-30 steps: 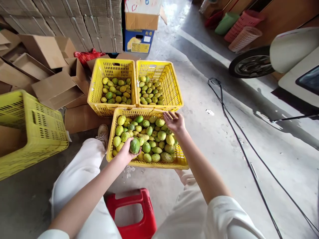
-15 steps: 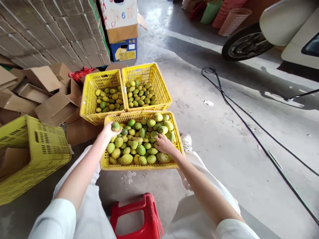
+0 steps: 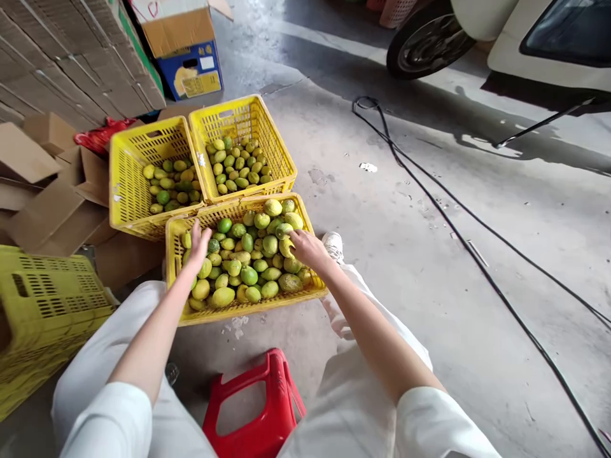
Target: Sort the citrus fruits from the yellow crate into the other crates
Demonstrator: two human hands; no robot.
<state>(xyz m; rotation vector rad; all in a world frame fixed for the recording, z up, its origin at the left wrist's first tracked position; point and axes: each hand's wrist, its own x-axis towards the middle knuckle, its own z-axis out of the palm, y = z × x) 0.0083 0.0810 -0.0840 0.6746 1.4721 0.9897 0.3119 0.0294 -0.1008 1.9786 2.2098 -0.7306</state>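
A yellow plastic crate [image 3: 248, 310] in front of me holds many oval green and yellow fruits, lemon-like in look [image 3: 223, 296]. Over its left side is my left hand [image 3: 197, 247], fingers spread and thumb apart, with no fruit in it. My right hand [image 3: 309, 249] is at the crate's right side, its fingers curled against a green-yellow fruit [image 3: 285, 231] on top of the pile. Part of that grip is hidden behind the hand. Two more yellow crates, the left one [image 3: 125, 184] and the right one [image 3: 279, 149], stand just behind, each partly filled with similar smaller fruits.
A red stool [image 3: 274, 401] is between my legs. Flattened cardboard boxes [image 3: 52, 203] and another yellow crate [image 3: 57, 280] lie at the left. Stacked cartons [image 3: 71, 63] stand behind. Black cable [image 3: 443, 210] runs across the floor at right, near a white scooter [image 3: 501, 38].
The fruit in my left hand has been let go, and that hand has opened. My right hand has shifted onto a fruit higher in the pile. The view has swung right.
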